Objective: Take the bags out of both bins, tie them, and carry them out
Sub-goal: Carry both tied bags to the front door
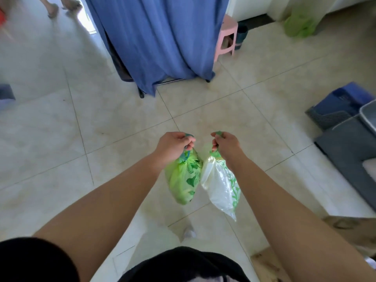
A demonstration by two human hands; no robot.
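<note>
Carrying out 2 tied bags above tiled floor, left hand (173, 142) fisting green bag (184, 179) neck, right hand (225, 143) fisting white bag (218, 185) neck, bags touching at centre; next likely heading toward bright opening at 11 o'clock.

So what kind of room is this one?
Probably a lived-in home room: tiled floor, a blue curtain hanging to the floor, a pink plastic stool by the wall.
</note>
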